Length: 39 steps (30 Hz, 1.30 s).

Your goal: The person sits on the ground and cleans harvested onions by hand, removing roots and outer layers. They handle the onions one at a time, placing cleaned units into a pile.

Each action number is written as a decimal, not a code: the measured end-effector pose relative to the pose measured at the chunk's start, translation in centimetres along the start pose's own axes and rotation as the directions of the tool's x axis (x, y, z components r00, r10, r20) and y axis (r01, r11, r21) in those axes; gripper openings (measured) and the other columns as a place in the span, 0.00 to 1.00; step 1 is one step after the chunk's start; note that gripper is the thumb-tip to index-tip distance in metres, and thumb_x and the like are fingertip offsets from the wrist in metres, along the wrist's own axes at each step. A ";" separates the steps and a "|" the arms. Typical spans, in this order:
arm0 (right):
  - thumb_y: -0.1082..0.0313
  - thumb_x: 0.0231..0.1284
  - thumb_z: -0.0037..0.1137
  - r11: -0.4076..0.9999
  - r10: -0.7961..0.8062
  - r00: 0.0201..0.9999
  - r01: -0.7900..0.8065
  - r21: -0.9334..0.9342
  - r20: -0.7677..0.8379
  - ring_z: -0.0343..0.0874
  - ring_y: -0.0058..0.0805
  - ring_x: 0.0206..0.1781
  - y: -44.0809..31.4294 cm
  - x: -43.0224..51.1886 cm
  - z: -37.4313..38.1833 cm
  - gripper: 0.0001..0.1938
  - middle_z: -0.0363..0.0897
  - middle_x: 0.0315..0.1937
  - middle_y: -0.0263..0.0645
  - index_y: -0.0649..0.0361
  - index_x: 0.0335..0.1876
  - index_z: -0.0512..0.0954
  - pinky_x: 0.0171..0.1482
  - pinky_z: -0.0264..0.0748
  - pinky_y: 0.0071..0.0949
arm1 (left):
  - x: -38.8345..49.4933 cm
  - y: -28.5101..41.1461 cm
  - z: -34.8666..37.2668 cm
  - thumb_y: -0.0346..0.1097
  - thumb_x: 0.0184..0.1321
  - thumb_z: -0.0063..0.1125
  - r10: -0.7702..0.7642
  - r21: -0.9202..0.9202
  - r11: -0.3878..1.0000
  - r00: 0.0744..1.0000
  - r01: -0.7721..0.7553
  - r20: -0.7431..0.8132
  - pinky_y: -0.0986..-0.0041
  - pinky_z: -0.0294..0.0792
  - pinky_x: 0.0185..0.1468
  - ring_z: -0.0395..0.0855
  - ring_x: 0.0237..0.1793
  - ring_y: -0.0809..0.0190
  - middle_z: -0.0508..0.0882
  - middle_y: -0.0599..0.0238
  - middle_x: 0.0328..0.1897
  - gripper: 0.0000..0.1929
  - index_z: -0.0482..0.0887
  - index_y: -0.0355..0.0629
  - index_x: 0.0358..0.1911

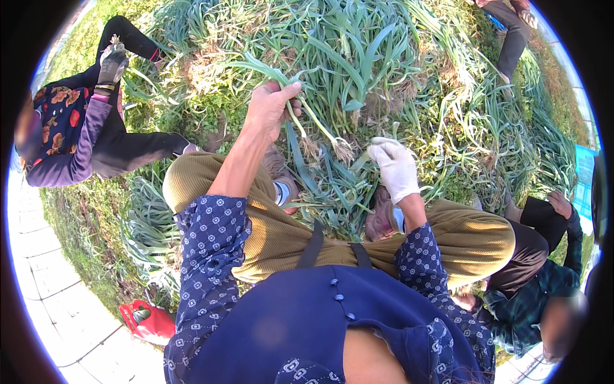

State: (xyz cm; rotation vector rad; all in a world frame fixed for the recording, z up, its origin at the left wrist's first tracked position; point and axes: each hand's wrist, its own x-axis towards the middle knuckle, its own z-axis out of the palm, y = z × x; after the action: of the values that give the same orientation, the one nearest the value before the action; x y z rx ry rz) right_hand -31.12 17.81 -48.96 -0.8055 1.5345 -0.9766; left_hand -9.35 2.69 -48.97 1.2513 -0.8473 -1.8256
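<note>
My bare left hand [273, 108] grips a couple of leek-like plants [320, 120] by their leafy upper part. Their pale stems slant down to the right and end in stringy roots [343, 150]. To the right of those roots is my right hand [394, 165], in a white glove, with its fingers curled. A pale green leaf strip [360, 161] lies by the gloved fingertips; whether they pinch it I cannot tell. Loose green leaves [343, 185] cover the ground between my shoes. Ahead of my hands spreads a large heap of the same plants [331, 53].
At the left, a seated person [72, 125] in gloves raises a plant, roots up. Another person [523, 288] sits close at my right, and one more person's legs [508, 38] show at the far right. A red plastic bag [148, 322] stands behind me on the left.
</note>
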 end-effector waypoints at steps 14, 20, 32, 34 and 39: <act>0.71 0.64 0.55 0.989 -0.138 0.988 0.133 0.067 0.073 0.67 0.10 0.29 0.8 0.3 5.6 0.08 0.72 0.24 0.25 0.60 0.29 0.73 0.35 0.67 0.16 | -0.6 -0.8 0.3 0.29 0.59 0.62 -0.090 -0.124 0.987 0.988 0.105 0.123 0.80 0.73 0.29 0.78 0.27 0.70 0.83 0.60 0.33 0.08 0.78 0.35 0.38; 0.75 0.56 0.57 0.896 -0.191 0.972 0.116 -0.429 -0.136 0.79 0.31 0.36 2.5 -0.3 2.7 0.05 0.79 0.32 0.37 0.58 0.37 0.76 0.43 0.73 0.31 | 0.0 -0.8 0.0 0.29 0.56 0.65 0.070 -0.010 0.997 0.994 -0.071 -0.087 0.79 0.73 0.27 0.77 0.23 0.69 0.81 0.65 0.26 0.08 0.79 0.36 0.34; 0.64 0.51 0.62 0.480 -0.625 0.765 0.531 -0.698 0.152 0.74 0.42 0.36 1.4 2.0 5.4 0.08 0.74 0.27 0.37 0.54 0.29 0.73 0.40 0.67 0.39 | -0.4 -0.7 0.8 0.30 0.57 0.66 0.031 -0.016 0.999 0.993 -0.033 -0.112 0.77 0.72 0.24 0.77 0.21 0.68 0.79 0.65 0.26 0.09 0.77 0.36 0.34; 0.64 0.52 0.63 0.516 -0.659 0.746 0.539 -0.665 0.094 0.74 0.40 0.34 2.1 1.4 5.1 0.09 0.74 0.26 0.36 0.55 0.30 0.73 0.39 0.67 0.39 | 0.0 -0.2 -0.1 0.31 0.57 0.65 0.069 -0.026 0.997 0.985 -0.074 -0.155 0.77 0.75 0.22 0.77 0.17 0.67 0.80 0.65 0.23 0.08 0.77 0.37 0.32; 0.56 0.53 0.64 0.526 -0.651 0.759 0.452 -0.721 0.002 0.75 0.37 0.34 1.6 1.6 4.9 0.11 0.76 0.26 0.34 0.53 0.31 0.75 0.40 0.67 0.37 | -0.4 -0.9 0.7 0.31 0.57 0.65 0.021 0.052 0.998 0.999 -0.019 -0.036 0.76 0.69 0.23 0.75 0.20 0.67 0.78 0.65 0.23 0.09 0.77 0.36 0.34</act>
State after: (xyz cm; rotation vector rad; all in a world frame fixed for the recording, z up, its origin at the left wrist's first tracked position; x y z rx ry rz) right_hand -26.54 16.22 -51.41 -1.8759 1.9641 -0.9824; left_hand -10.12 3.60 -49.36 1.2999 -0.8889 -1.7697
